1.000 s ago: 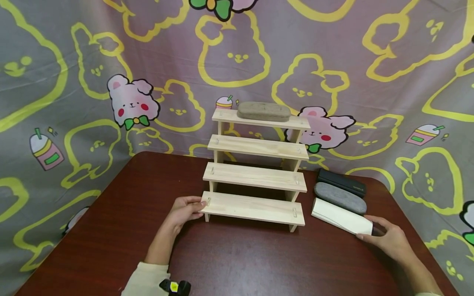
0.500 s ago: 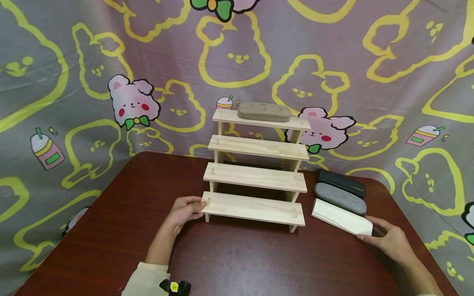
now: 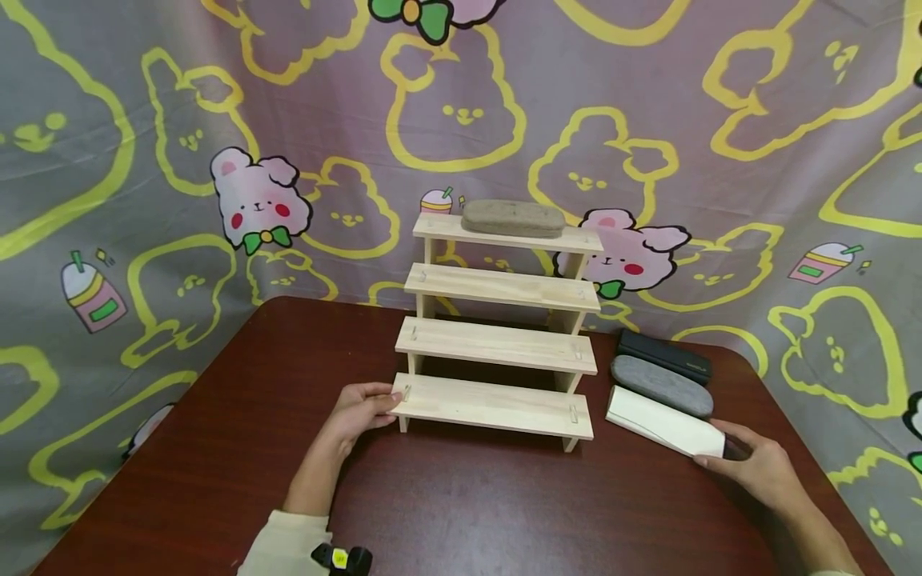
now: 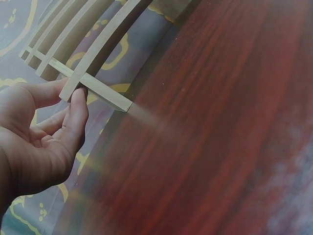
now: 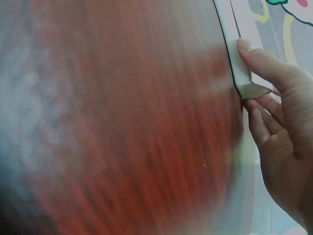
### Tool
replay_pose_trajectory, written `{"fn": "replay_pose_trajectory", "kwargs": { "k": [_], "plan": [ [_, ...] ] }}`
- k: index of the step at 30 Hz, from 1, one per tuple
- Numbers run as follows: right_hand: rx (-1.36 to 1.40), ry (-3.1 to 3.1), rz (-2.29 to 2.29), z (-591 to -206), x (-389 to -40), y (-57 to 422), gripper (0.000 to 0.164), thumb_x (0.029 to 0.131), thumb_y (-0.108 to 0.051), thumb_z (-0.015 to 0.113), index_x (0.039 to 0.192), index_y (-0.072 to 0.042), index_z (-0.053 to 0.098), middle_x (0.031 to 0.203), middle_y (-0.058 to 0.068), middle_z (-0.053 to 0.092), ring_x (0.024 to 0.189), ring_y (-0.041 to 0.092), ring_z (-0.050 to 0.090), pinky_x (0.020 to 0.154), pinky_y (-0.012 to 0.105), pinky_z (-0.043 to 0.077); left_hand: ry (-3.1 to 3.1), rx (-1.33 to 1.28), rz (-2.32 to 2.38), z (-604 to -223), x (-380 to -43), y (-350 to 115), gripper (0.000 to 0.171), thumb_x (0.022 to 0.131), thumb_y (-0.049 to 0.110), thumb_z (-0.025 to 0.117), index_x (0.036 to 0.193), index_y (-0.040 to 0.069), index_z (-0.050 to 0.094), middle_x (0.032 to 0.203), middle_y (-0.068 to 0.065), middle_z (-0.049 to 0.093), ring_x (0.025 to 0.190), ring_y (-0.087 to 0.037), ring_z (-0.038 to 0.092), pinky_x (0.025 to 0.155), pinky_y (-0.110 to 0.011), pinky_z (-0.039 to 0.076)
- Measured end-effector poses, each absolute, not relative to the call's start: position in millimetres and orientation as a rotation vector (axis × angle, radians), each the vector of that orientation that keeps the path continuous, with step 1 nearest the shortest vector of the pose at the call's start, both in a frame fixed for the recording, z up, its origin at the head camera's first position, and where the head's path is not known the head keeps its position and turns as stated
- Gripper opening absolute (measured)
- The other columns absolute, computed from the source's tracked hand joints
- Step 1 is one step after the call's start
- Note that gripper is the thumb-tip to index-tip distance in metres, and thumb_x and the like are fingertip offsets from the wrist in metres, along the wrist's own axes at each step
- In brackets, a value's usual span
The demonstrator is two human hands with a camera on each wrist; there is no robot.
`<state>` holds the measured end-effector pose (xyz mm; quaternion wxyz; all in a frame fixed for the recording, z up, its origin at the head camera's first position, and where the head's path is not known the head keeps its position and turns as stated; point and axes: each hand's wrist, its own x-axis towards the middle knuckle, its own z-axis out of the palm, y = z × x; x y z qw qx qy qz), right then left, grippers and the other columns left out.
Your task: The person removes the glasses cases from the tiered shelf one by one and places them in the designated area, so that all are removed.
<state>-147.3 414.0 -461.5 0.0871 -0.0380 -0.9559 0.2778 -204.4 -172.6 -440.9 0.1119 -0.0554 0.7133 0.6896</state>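
A wooden tiered display stand [image 3: 497, 344] with several steps stands on the table. My left hand [image 3: 360, 412] pinches the left end of its lowest step, thumb on top and fingers below, as the left wrist view also shows [image 4: 49, 132]. A white glasses case [image 3: 666, 422] lies on the table to the right of the stand. At its near right end, my right hand [image 3: 756, 464] holds it between thumb and fingers. In the right wrist view the thumb presses on the white glasses case [image 5: 239, 63] from one side, and the fingertips are partly hidden behind its end.
A grey glasses case [image 3: 661, 386] and a black glasses case [image 3: 663, 356] lie just behind the white one. On the top step sits a brown-grey glasses case [image 3: 513, 218]. A patterned cloth [image 3: 317, 104] hangs behind the dark red table [image 3: 468, 512].
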Motion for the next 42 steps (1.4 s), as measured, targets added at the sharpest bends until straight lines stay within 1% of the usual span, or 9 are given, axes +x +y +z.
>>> {"fn": "replay_pose_trajectory", "kwargs": {
  "k": [8,12,14,19,21,25,29,32,42],
  "plan": [
    [-0.078,-2.851,0.805,-461.2,-151.0,414.5,0.077,0.071,-0.027,0.094,0.13,0.008,0.062,0.13,0.038,0.06,0.088,-0.028,0.038,0.064,-0.002,0.041,2.09,-0.155,2.038,-441.5,-204.2,-173.3,0.045,0.097,0.005,0.064,0.133,-0.019,0.052,0.098,-0.005,0.067,0.077,-0.003,0.065,0.068,-0.013,0.06],
    [-0.097,-2.887,0.779,-458.9,-151.1,413.7,0.078,0.072,-0.029,0.093,0.132,0.009,0.06,0.131,0.038,0.059,0.098,0.005,0.066,0.066,0.008,0.053,2.087,-0.158,2.041,-442.2,-204.5,-172.9,0.044,0.097,0.004,0.064,0.133,-0.019,0.051,0.099,-0.007,0.067,0.077,-0.004,0.065,0.069,-0.013,0.061],
    [-0.111,-2.901,0.768,-457.8,-151.3,413.2,0.08,0.072,-0.031,0.093,0.132,0.009,0.059,0.132,0.038,0.058,0.098,0.012,0.067,0.066,0.01,0.054,2.086,-0.157,2.042,-442.2,-204.6,-172.8,0.044,0.097,0.004,0.063,0.133,-0.019,0.051,0.099,-0.007,0.067,0.077,-0.004,0.065,0.069,-0.013,0.061],
    [-0.111,-2.904,0.79,-456.0,-150.2,412.8,0.082,0.073,-0.034,0.093,0.133,0.009,0.059,0.132,0.038,0.058,0.088,-0.026,0.039,0.064,0.0,0.041,2.085,-0.159,2.042,-442.1,-204.4,-172.5,0.044,0.097,0.003,0.063,0.134,-0.02,0.05,0.1,-0.007,0.067,0.077,-0.003,0.065,0.069,-0.013,0.061],
    [-0.107,-2.906,0.789,-455.4,-150.3,413.1,0.081,0.073,-0.034,0.093,0.133,0.009,0.059,0.132,0.038,0.058,0.088,-0.026,0.038,0.063,-0.001,0.039,2.084,-0.159,2.042,-442.2,-204.4,-172.6,0.044,0.097,0.003,0.063,0.133,-0.02,0.051,0.1,-0.007,0.067,0.077,-0.003,0.065,0.069,-0.013,0.061],
    [-0.113,-2.932,0.722,-454.2,-151.6,412.6,0.082,0.073,-0.034,0.093,0.133,0.01,0.058,0.132,0.039,0.057,0.1,0.01,0.067,0.069,0.013,0.052,2.083,-0.156,2.045,-441.8,-204.4,-172.5,0.044,0.097,0.003,0.063,0.133,-0.02,0.051,0.101,-0.009,0.067,0.078,-0.004,0.065,0.069,-0.013,0.061],
    [-0.1,-2.955,0.682,-453.1,-151.7,410.6,0.082,0.074,-0.032,0.092,0.134,0.012,0.056,0.133,0.042,0.055,0.118,0.054,0.057,0.086,0.054,0.056,2.085,-0.151,2.046,-441.8,-204.6,-172.5,0.045,0.097,0.003,0.063,0.133,-0.02,0.05,0.102,-0.01,0.067,0.079,-0.004,0.065,0.07,-0.013,0.061],
    [-0.082,-2.952,0.667,-453.4,-151.1,409.7,0.081,0.074,-0.03,0.091,0.133,0.013,0.055,0.132,0.042,0.055,0.119,0.057,0.055,0.089,0.065,0.051,2.087,-0.152,2.043,-442.1,-204.7,-172.6,0.045,0.098,0.004,0.063,0.134,-0.02,0.05,0.103,-0.011,0.067,0.079,-0.004,0.065,0.07,-0.013,0.061],
    [-0.026,-2.941,0.593,-453.0,-151.8,411.1,0.077,0.073,-0.029,0.092,0.129,0.012,0.058,0.128,0.041,0.058,0.115,0.057,0.057,0.088,0.064,0.05,2.092,-0.149,2.038,-441.7,-203.8,-172.7,0.046,0.097,0.005,0.064,0.134,-0.02,0.051,0.105,-0.011,0.067,0.079,-0.005,0.065,0.07,-0.013,0.061]
  ]
}}
